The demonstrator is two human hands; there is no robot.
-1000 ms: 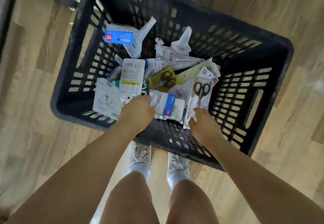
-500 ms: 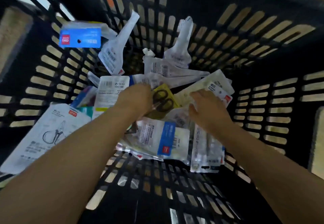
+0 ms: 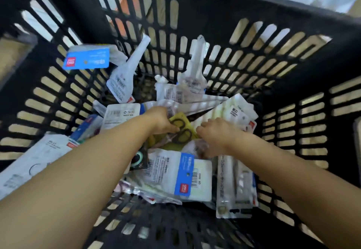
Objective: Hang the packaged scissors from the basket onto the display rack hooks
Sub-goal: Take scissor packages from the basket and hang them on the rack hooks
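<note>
- Inside the black basket, I see my left hand pinching the yellow scissors pack, which lies atop the pile.
- Just right of those fingers, my right hand curls into neighbouring packets; its grip I cannot tell.

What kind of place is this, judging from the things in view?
Probably a shop or its stockroom. A black slotted basket holds many retail packs with barcodes and hang tabs, among them a yellow scissors pack and a blue-labelled pack. Both hands reach in.
</note>
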